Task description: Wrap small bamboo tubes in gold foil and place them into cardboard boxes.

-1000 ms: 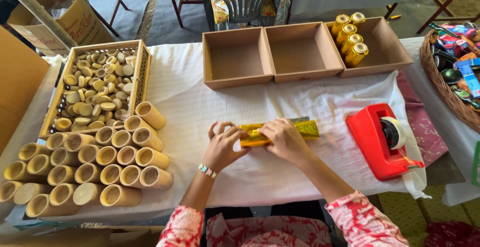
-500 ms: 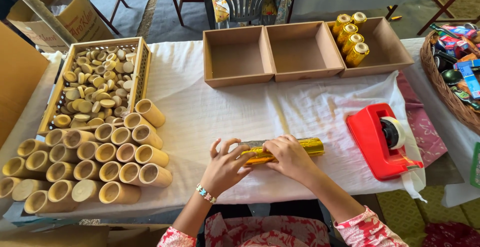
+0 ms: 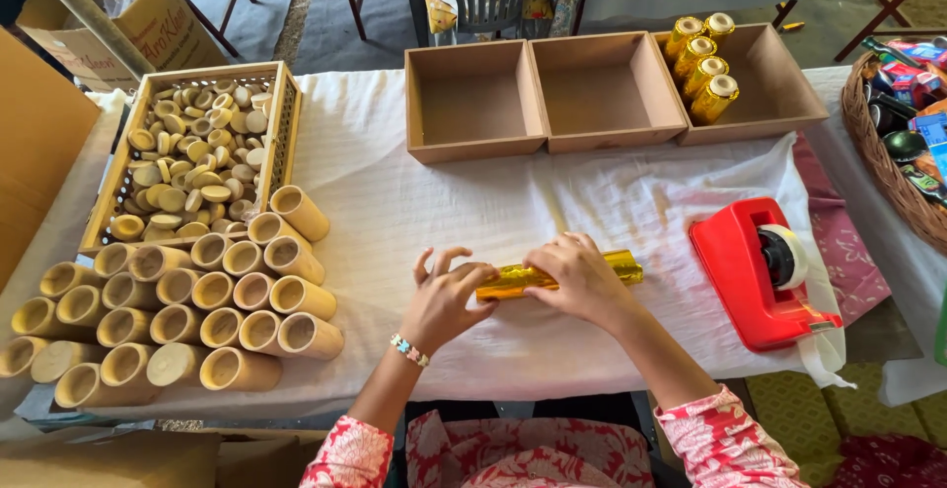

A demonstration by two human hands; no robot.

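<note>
Head view: both hands were on a gold-foil-wrapped tube [image 3: 552, 274] lying flat on the white tablecloth [image 3: 414, 202], near the front middle of the table. The left hand [image 3: 446, 296] pressed on the tube's left end with thumb and lower fingers, upper fingers lifted and spread. The right hand [image 3: 577, 273] was curled over the tube's middle, closed on it from above; the right end of the foil stuck out past the knuckles.

Left of the hands, well apart: a stack of bare bamboo tubes [image 3: 187, 310] on their sides, open ends facing the camera. Behind the stack, a slatted wooden crate [image 3: 281, 113] full of small round caps [image 3: 187, 167].

At the far edge, three shallow cardboard trays side by side; the left tray [image 3: 473, 103] and middle tray [image 3: 604, 93] showed nothing inside, the right tray [image 3: 764, 88] held four finished gold tubes [image 3: 700, 64] in its left corner. A red tape dispenser [image 3: 764, 271] sat just right of the right hand. A wicker basket [image 3: 888, 167] with mixed items showed at the right edge.

Judgement: wrapping step in hand. To do it well, keep the foil taut, pin the seam with one hand, roll evenly, tuck the ends flush before taping.
</note>
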